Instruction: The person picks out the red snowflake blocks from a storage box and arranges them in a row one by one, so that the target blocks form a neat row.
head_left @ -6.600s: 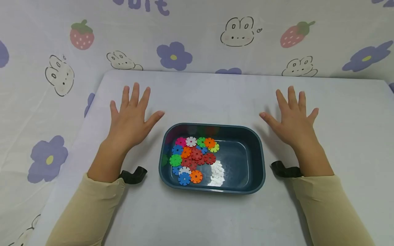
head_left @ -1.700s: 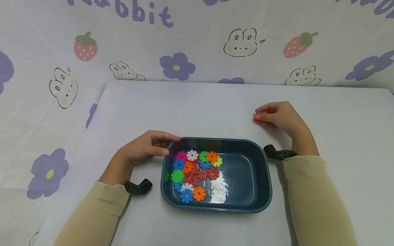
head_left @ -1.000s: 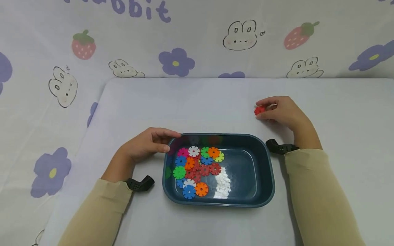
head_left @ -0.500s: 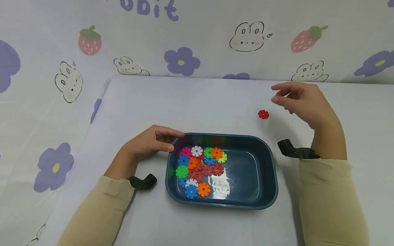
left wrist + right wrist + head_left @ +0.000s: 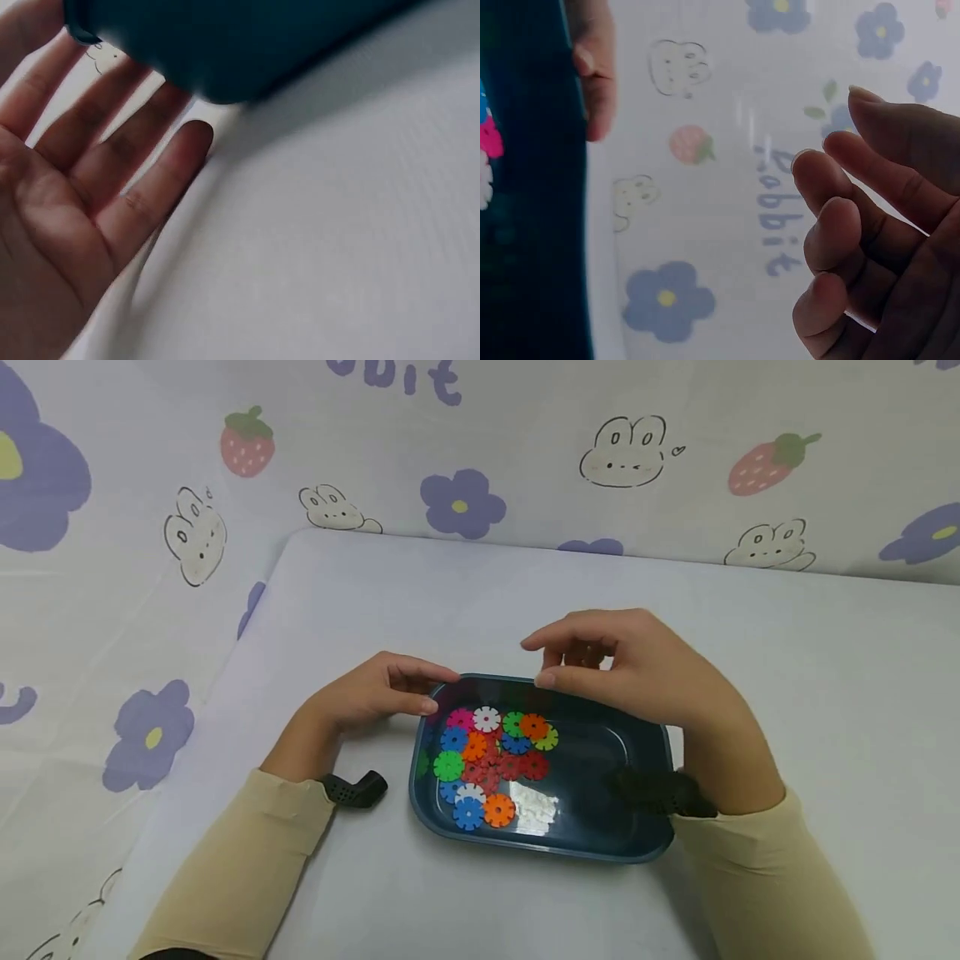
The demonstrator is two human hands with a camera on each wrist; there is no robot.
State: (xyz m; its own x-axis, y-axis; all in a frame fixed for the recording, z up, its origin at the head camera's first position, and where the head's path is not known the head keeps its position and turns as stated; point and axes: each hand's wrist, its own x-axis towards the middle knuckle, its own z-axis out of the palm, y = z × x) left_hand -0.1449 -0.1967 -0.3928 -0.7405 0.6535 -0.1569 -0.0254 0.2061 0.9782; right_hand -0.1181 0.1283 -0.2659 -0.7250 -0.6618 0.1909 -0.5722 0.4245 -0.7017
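Observation:
A dark teal tray (image 5: 600,843) holds several notched plastic snowflake discs, among them a green one (image 5: 448,766) and an orange one (image 5: 498,810), grouped in its left half. My left hand (image 5: 367,693) rests at the tray's back left corner, thumb and index fingertip on the rim. Its fingers lie fairly straight against the outer wall (image 5: 187,45) in the left wrist view. Over the tray's back right part hovers my right hand (image 5: 637,664), fingers loosely bent, thumb apart from the index finger. Nothing shows between its fingers (image 5: 832,232) in the right wrist view.
A white table (image 5: 450,585) lies under the tray, with a printed cloth (image 5: 525,443) of flowers, rabbits and strawberries behind it. Each wrist wears a black camera mount (image 5: 356,789); the right one overlaps the tray's right side.
My right hand set a red snowflake disc on the table behind the tray, let go, and moved left over the tray. That disc is now hidden behind the hand. The left hand stays at the corner.

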